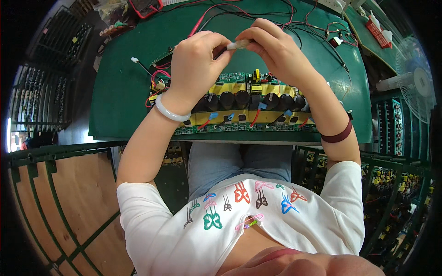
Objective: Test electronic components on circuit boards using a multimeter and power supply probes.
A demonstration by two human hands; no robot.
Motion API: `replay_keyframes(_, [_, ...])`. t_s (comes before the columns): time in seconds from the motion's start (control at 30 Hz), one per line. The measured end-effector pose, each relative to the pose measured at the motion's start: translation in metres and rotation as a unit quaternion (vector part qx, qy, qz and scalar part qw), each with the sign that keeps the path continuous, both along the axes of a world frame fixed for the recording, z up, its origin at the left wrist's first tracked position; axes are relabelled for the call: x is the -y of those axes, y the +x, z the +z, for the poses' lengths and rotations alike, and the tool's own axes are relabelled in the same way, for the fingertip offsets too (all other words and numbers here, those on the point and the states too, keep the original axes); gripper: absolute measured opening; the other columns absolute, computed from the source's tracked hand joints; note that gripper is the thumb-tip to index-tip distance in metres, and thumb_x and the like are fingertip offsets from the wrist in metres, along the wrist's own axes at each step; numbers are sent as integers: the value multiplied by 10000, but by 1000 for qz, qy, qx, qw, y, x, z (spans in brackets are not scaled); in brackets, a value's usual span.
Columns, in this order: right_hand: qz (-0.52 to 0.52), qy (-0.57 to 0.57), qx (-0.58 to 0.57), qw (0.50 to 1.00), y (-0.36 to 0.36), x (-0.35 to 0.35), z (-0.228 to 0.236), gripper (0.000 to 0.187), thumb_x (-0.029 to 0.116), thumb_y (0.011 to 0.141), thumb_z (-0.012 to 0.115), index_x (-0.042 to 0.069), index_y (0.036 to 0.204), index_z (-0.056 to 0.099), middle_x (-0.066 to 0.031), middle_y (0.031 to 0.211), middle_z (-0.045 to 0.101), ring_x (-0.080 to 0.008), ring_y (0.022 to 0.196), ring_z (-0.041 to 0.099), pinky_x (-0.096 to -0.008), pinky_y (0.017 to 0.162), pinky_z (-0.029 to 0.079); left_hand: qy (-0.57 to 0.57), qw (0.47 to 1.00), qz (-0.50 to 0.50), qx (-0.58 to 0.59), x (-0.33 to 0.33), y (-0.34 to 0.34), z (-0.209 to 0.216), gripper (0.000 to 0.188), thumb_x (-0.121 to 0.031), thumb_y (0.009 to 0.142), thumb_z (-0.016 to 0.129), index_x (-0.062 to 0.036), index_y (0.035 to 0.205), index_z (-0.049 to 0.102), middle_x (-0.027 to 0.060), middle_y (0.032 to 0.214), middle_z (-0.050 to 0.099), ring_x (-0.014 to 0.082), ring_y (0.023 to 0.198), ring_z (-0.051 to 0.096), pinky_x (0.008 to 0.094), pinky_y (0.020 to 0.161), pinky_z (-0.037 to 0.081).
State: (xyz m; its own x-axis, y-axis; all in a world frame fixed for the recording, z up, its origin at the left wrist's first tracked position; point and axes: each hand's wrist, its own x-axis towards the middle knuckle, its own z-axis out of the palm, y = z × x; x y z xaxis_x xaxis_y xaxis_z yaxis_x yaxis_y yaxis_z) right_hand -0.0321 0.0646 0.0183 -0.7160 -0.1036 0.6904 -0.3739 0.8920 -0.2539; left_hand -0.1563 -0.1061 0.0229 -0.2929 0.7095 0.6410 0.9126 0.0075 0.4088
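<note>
meanwhile, at the green work table [119, 92], we hold our hands just above a long circuit board [239, 108] lined with black capacitors [251, 99]. our left hand [195, 69] is closed on the dark end and our right hand [276, 53] pinches the pale end of a small tube [239, 44] raised over the board. we judge a slip could drop it among the red and black wires [294, 23], or a wrist could snag them.

The left hand [195, 62] and right hand [271, 48] cover most of a small pale part [239, 44]; its kind is unclear. Forearms hide stretches of the circuit board [248, 106].
</note>
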Motion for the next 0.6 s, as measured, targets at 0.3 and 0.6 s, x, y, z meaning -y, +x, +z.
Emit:
replay_keyframes(0.3, [-1, -14, 87, 996, 19, -18, 7, 214, 53, 892, 678, 45, 1106, 675, -127, 949, 604, -327, 851, 619, -387, 708, 518, -47, 996, -54, 45, -8, -1, -4, 158, -55, 767, 785, -3, 908, 734, 91, 802, 701, 175, 678, 670, 291, 636, 540])
replay_keyframes(0.6, [-499, 81, 287, 814, 95, -268, -60, 335, 356, 994, 498, 170, 1257, 587, -220, 1052, 697, -408, 987, 667, -504, 829, 533, -61, 998, -24, -10, -2, 3, -5, 508, -167, 817, 779, -56, 1280, 600, 128, 1233, 600, 276, 1044, 614, 388, 923, 502])
